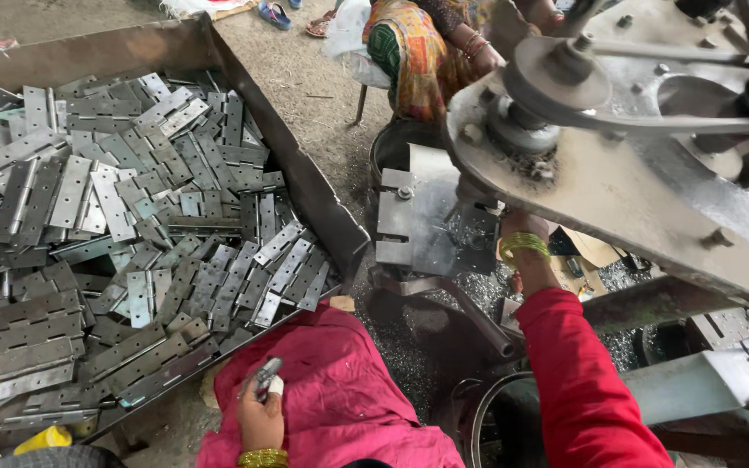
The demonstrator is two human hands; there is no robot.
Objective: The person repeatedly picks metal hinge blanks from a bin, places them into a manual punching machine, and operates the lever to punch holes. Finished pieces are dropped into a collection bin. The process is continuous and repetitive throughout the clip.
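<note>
Hinge work fills this spot: a small grey metal hinge point(263, 377) sits pinched in the left hand point(260, 416), whose fingers point(274, 387), one wrapped in white tape, close around it over the pink cloth on the lap point(340, 390). Just left of that hinge lies the big dark sheet-metal tray point(305, 186), heaped with flat grey steel hinges point(123, 234), close enough, it seems, for picking pieces without stretching. The tray's near rim runs slantwise beside the hinge, leaving only a narrow strip of lap between them.

Right of the hinge, the right hand point(513, 227) in a red sleeve reaches up under the heavy grey belt-driven press point(617, 173); the machine's plate hides its fingers, so I cannot tell their hold. Metal shavings point(478, 286) litter the ground below. Beyond the press sits another person in patterned clothing point(409, 52), well apart from the hinge.
</note>
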